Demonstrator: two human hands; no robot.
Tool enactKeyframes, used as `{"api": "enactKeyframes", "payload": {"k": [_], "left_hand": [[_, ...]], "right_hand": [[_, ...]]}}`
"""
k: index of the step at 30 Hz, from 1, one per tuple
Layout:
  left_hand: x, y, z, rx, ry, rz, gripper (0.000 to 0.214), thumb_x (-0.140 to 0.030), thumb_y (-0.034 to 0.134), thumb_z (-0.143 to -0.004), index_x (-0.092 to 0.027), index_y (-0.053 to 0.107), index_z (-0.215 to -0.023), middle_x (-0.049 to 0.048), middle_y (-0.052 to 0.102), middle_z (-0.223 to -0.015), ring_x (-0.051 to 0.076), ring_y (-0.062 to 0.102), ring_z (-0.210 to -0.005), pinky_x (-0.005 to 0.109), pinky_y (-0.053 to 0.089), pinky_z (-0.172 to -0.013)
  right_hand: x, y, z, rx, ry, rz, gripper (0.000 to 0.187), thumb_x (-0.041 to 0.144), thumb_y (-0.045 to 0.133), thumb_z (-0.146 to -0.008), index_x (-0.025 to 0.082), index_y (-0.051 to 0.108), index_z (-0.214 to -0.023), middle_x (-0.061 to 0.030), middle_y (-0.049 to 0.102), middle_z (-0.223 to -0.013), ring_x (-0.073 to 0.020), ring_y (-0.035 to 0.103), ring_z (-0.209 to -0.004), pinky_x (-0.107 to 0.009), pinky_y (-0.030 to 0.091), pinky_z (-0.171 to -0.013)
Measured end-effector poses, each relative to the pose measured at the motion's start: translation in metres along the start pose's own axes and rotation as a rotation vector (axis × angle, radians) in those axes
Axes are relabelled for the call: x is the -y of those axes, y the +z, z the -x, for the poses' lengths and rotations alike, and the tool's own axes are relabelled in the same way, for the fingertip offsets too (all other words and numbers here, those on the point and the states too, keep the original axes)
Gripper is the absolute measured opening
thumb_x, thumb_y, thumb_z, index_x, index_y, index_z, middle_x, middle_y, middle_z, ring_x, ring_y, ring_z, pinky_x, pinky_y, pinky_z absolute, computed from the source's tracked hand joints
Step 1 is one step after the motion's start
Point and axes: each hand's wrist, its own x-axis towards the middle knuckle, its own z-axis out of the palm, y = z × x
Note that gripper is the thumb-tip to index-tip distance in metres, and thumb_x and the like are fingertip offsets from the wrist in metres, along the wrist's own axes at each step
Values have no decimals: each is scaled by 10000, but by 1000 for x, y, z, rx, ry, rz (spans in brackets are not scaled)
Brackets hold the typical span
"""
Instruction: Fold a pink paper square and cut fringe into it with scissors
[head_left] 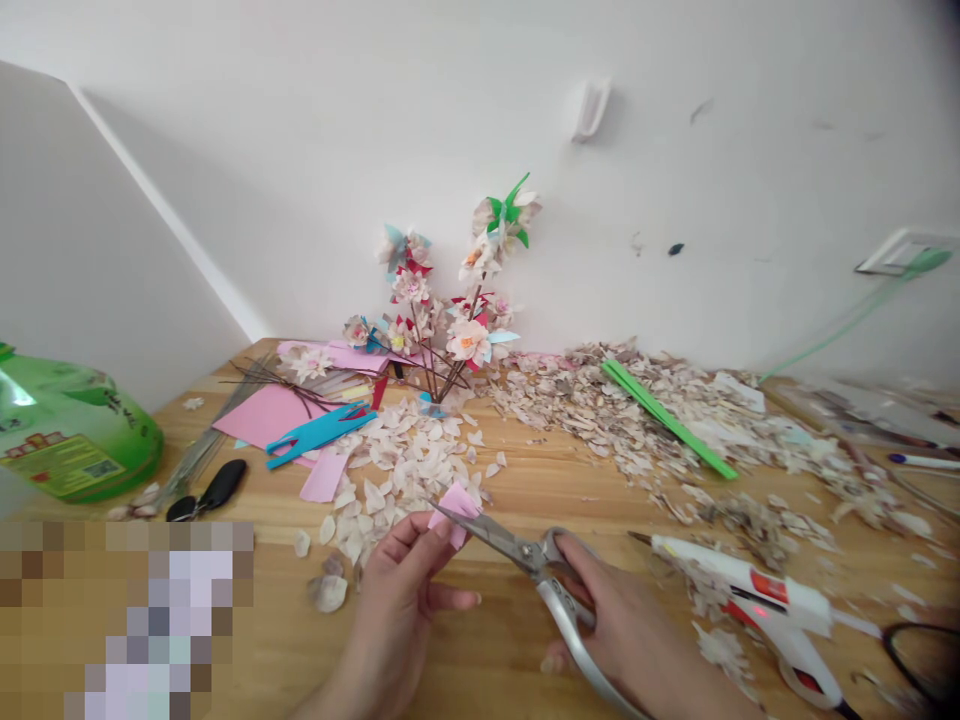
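Pink paper piece [459,496]: one, small, seemingly folded; held above the bench [559,470], just nearer the person than the pale petals [390,450]. Free edge points forward, towards the wall [300,200]; long axis cannot be told, being partly covered by the scissors [527,551].

Left hand [401,575]: grip pinching the piece at its left side between thumb and forefinger, probably to steady it and leave the rest exposed to the blades.

Right hand [637,630]: grip wrapped about the scissors' handles.

Scissors: one pair, metal. Long axis diagonal; tips point forward and left, across the paper, handles back and right. Held at this slant, it seems, so that the blades meet the paper. Gap between blades: cannot tell.

Glue gun [757,583]: white and red, lying right of the right hand, nozzle to the left; likely set there for easy reach.

Blue strips [319,432] and green strips [667,418]: laid left and right respectively.

Flower branches [470,342]: upright near the wall, presumably to spare the blooms.
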Motion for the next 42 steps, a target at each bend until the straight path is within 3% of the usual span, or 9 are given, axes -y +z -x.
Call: {"api": "enactKeyframes", "payload": {"k": [9,24,33,42], "left_hand": [[-1,0,0,-13,-16,35,92,-259,659,-687,-180,620,-715,2,553,-760,135,537,-800,154,506,-407],[1,0,-1,-8,-16,35,105,-261,666,-682,-176,616,-720,8,554,-769,145,548,-836,151,507,-404],[0,-1,-2,-4,-27,22,115,-269,663,-684,-167,621,-718,19,554,-782,156,549,-854,146,498,-399],[2,-1,-2,-23,-26,15,129,-266,675,-669,-163,624,-729,29,557,-806,165,551,-865,150,494,-405]], "right_hand": [[4,-3,0,16,38,29,527,471,729,-522,247,425,-889,-6,626,-864,-220,557,-736,-247,346,-595],[2,-4,-1,5,60,16,452,421,712,-537,257,423,-843,11,629,-802,-201,550,-686,-233,316,-548],[1,-2,-3,-5,33,40,428,474,690,-557,251,389,-764,56,531,-602,-145,433,-534,-218,251,-480],[4,-8,-2,22,55,24,431,480,701,-543,244,398,-739,52,536,-607,-143,435,-537,-213,251,-477]]}}
